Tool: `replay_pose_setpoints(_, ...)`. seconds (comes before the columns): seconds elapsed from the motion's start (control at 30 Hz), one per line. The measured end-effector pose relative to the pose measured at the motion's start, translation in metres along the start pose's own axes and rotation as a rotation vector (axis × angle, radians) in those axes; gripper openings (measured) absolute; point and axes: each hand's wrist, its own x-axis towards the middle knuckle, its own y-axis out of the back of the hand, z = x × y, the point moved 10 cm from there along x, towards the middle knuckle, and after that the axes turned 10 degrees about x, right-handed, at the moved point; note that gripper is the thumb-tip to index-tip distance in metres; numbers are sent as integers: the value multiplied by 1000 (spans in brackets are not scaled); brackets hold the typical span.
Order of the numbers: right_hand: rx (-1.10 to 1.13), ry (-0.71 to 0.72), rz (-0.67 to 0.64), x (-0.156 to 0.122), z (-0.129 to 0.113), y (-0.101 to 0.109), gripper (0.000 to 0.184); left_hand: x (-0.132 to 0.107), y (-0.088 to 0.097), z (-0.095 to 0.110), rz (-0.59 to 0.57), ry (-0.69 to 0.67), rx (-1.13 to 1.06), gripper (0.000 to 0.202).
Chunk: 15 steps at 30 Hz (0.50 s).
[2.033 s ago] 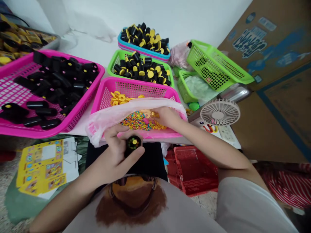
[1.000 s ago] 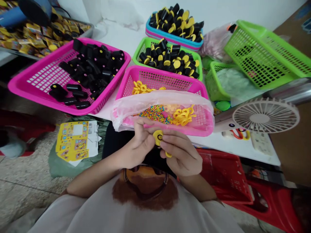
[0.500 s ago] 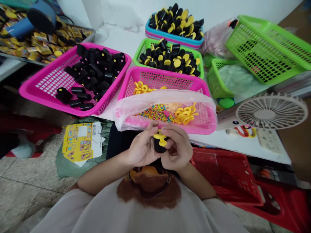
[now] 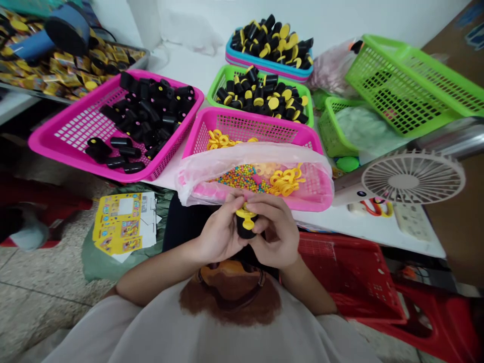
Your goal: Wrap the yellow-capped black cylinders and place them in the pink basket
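Close in front of my body, a small black container point(image 4: 245, 232) with a yellow flip cap point(image 4: 247, 220) is held between both hands. My left hand point(image 4: 219, 231) wraps its left side, thumb near the cap's top. On the other side my right hand point(image 4: 275, 229) has its fingers curled against the cap and the container. Just beyond them stands a pink basket point(image 4: 260, 118), with a clear plastic bag point(image 4: 196, 171) over its near part. Colourful beads point(image 4: 240, 177) and yellow plastic caps point(image 4: 285, 181) lie in the bag.
At left, a pink basket point(image 4: 68, 118) holds black containers. Yellow-capped containers fill a green basket point(image 4: 215, 80) and a blue basket point(image 4: 231, 50) behind. A small fan point(image 4: 412, 179) and stacked green baskets point(image 4: 412, 91) stand right. A red crate point(image 4: 351, 277) sits below the table.
Both hands stay on the container, and my right fingers have shifted slightly over the cap. The camera view has moved a little.
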Motion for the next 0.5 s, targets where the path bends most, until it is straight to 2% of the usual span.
replay_pose_setpoints(0.07,190,-58,-42,1,5,2,44,-5,-1,13,-54,-165,130,47)
replay_pose_setpoints(0.13,324,-100,-16,-1,11,8,36,-12,-9,26,-159,-319,350,48)
replay_pose_setpoints(0.2,376,-167,55,-6,21,12,41,-19,-15,35,-238,-427,602,47)
replay_pose_setpoints(0.3,387,-345,85,-19,44,2,77,-23,-7,54,-180,-590,1008,48)
replay_pose_setpoints(0.33,415,-414,73,-24,51,-5,82,-24,-4,60,-136,-652,1144,48)
replay_pose_setpoints(0.4,529,-574,48,-36,66,-22,79,-24,2,68,-67,-733,1364,45)
replay_pose_setpoints(0.5,690,-732,105,-50,79,-37,71,-24,1,68,-86,-808,1505,30)
